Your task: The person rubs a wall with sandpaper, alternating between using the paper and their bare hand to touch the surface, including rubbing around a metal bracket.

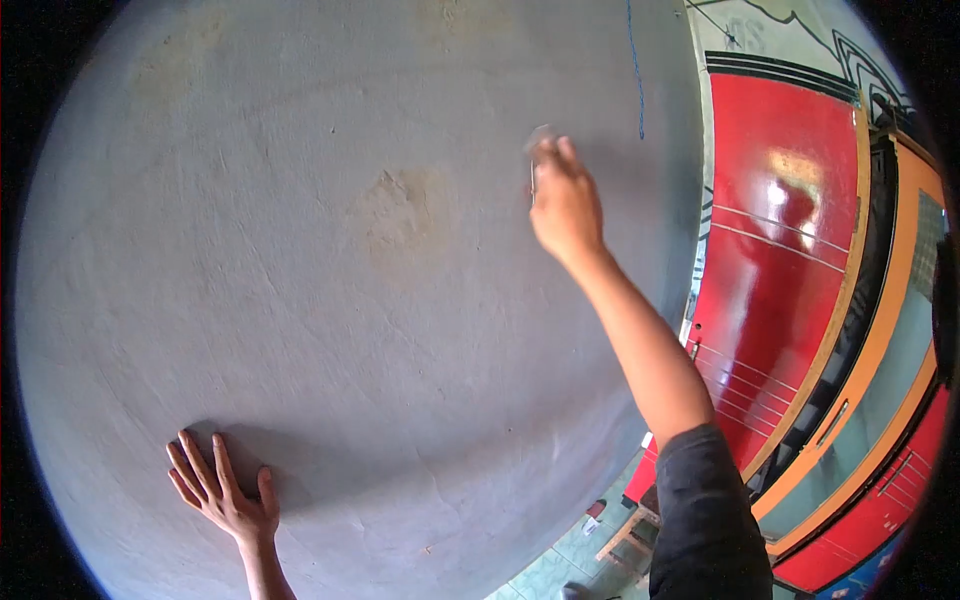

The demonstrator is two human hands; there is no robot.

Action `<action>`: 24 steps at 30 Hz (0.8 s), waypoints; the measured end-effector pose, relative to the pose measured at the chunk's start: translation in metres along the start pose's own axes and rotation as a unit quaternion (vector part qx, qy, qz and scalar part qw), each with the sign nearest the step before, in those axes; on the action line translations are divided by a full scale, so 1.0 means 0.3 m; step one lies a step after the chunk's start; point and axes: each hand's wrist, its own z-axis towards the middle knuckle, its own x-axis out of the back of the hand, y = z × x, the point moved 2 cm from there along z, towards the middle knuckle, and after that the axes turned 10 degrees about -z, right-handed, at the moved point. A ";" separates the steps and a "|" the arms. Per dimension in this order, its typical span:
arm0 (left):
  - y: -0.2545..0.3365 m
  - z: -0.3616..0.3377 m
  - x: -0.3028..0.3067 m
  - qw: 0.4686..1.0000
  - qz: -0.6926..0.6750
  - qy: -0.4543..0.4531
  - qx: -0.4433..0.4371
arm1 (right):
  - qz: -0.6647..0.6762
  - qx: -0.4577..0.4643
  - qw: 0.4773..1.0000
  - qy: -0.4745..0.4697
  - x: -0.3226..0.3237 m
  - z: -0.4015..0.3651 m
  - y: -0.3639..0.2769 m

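A grey plastered wall [330, 330] fills most of the view. My left hand [230, 497] rests flat on it at the lower left, fingers spread and holding nothing. Higher up, toward the wall's right side, my right hand [567, 205] is closed on a thin flat piece [541, 136]. Its pale edge shows past the fingertips and along the hand's left side, close against the wall; the blur leaves its kind unclear. Left of that hand is a rough, brownish patch [400, 205] on the wall.
A blue string [636, 75] hangs at the upper right. Beyond the wall's right edge stand a glossy red panel [775, 260] and an orange-framed cabinet [850, 430] with glass. A small wooden stool [630, 535] stands on the pale tiled floor [545, 575] at the lower right.
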 end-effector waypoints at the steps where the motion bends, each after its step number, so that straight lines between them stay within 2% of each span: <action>1: -0.002 -0.001 0.000 1.000 0.000 0.001 -0.002 | 0.051 -0.042 0.998 0.015 -0.059 0.027 0.092; 2: -0.002 0.000 -0.003 1.000 0.002 0.004 -0.001 | 0.049 -0.152 0.983 -0.088 -0.049 0.050 0.129; 4: -0.010 -0.004 0.000 1.000 0.005 0.006 -0.005 | 0.084 -0.210 0.969 -0.101 -0.069 0.054 0.156; 6: -0.011 -0.003 -0.011 1.000 0.009 0.015 -0.010 | 0.082 -0.061 0.993 -0.064 -0.028 -0.010 0.012; 7: -0.008 -0.001 -0.016 1.000 0.009 0.015 -0.005 | 0.040 0.043 0.998 0.028 -0.064 -0.059 -0.032; 8: -0.008 -0.003 -0.016 1.000 0.007 0.011 -0.002 | 0.051 0.094 0.994 0.013 -0.034 -0.079 -0.053; 10: -0.019 -0.009 -0.006 1.000 0.004 0.001 -0.006 | 0.023 0.091 0.993 0.070 -0.029 -0.051 0.015; 11: -0.022 -0.010 -0.006 1.000 0.003 0.000 -0.006 | 0.051 0.022 0.998 0.005 -0.012 -0.014 0.060; 12: -0.019 -0.010 -0.011 1.000 0.003 0.002 -0.002 | 0.104 -0.066 0.992 -0.009 -0.099 -0.008 0.153; 14: -0.016 -0.008 -0.009 1.000 0.008 0.000 -0.004 | 0.037 -0.021 0.997 0.061 -0.105 -0.012 0.164; 17: -0.009 -0.003 -0.010 1.000 0.010 0.004 -0.005 | 0.084 0.168 0.981 0.053 -0.015 -0.070 0.006; 20: -0.007 0.005 0.001 1.000 0.003 0.002 -0.005 | 0.044 0.124 0.990 0.046 -0.028 -0.024 0.122; 21: -0.003 0.008 0.003 1.000 -0.001 0.003 -0.003 | 0.087 0.055 0.995 0.009 -0.036 0.006 0.170; 22: -0.001 0.009 0.000 1.000 0.003 0.002 -0.005 | 0.113 -0.080 0.989 -0.059 -0.049 0.018 0.218; 24: -0.008 0.008 0.000 1.000 0.011 0.000 -0.011 | 0.048 -0.047 0.997 -0.029 -0.064 0.014 0.212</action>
